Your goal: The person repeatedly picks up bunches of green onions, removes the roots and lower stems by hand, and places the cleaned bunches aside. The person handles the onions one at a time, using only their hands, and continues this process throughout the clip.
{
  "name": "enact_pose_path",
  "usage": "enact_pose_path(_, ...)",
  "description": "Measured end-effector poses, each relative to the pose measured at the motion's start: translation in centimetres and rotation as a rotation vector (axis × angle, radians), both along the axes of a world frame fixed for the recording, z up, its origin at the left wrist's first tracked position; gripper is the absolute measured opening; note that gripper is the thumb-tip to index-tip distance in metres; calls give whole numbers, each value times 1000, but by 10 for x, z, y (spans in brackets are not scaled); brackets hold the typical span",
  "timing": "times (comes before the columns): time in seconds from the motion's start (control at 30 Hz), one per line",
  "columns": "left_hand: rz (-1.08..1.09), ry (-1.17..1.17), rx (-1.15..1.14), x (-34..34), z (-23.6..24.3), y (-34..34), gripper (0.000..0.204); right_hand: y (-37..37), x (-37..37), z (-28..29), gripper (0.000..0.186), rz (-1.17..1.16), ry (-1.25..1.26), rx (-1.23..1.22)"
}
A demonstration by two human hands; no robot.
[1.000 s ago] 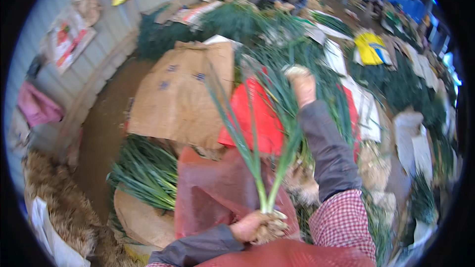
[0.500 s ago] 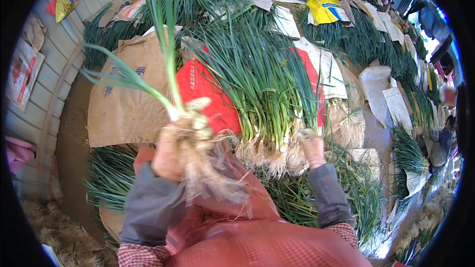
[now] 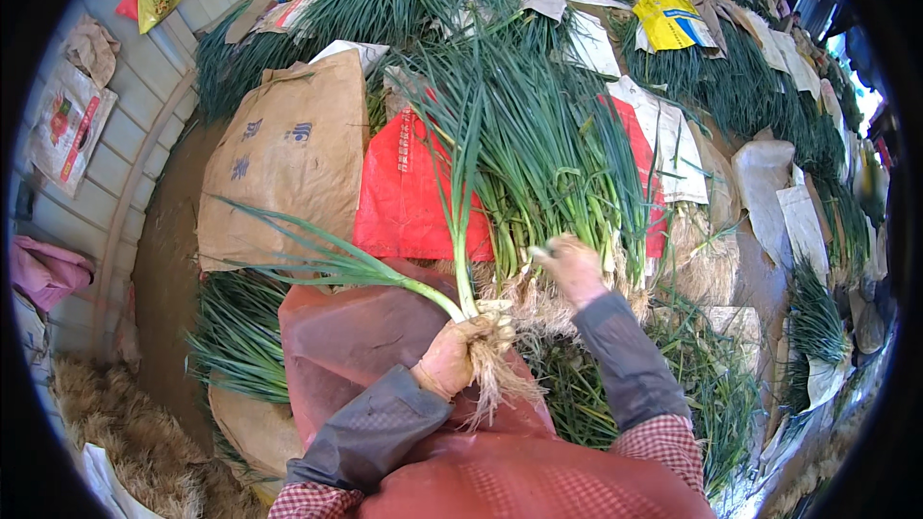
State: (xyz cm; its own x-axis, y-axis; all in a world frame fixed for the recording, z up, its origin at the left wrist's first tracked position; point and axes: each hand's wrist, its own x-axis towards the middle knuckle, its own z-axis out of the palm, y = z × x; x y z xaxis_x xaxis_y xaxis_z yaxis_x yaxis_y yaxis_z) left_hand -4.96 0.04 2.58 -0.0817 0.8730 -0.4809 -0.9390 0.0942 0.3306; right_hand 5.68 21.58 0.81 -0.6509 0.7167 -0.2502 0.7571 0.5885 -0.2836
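Note:
In my left hand (image 3: 447, 362), low in front of my apron, is a small bunch of spring onions (image 3: 465, 279). Its fingers are closed round the white stems; pale stringy roots hang below and green leaves fan up and left. My right hand (image 3: 574, 272) is over the near edge of a large heap of spring onions (image 3: 538, 135), among the white stem ends. Its fingers are bent and slightly blurred, with a whitish tip showing at their left. What they pinch, if anything, I cannot make out. The heap lies on red sacking (image 3: 409, 202), roots toward me.
A brown sack (image 3: 284, 159) lies left of the heap. Loose green leaves (image 3: 577, 389) lie below my right arm. More spring onions (image 3: 238, 336) are at the left, beside a metal wall (image 3: 144, 120). Covered rows (image 3: 760, 86) stretch along the far right.
My left hand has come down and right with its spring onions, from raised at the left to in front of my apron. My right hand has shifted slightly left along the stem ends.

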Motion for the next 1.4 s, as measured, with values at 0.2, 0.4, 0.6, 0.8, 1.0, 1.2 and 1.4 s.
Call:
enact_pose_path(0.2, 9, 265, 41, 7, 6, 9, 32, 0, -14, -6, 25, -308, 240, -463)
enact_pose_path(0.4, 61, 253, 33, 33, -9, 11, 22, -88, 24, 11, 18, -92, 614, -112)
enact_pose_path(0.6, 54, 162, 62, 27, -4, -5, 24, -116, 64, 49, 18, -485, 965, -1067)
enact_pose_path(0.8, 35, 68, 48, 15, 2, -25, 39, -86, 124, 19, 25, -41, 35, -700)
enact_pose_path(1.0, -43, 12, 16, 10, 7, -28, 44, -39, 14, -11, 44, -212, 182, 0)
enact_pose_path(1.2, 56, 76, -12, 7, 12, -32, 41, -23, -15, 9, 24, -383, 254, -626)
enact_pose_path(1.4, -28, 9, 53, 7, 4, -29, 40, -47, 17, 17, 31, -477, 929, -1019)
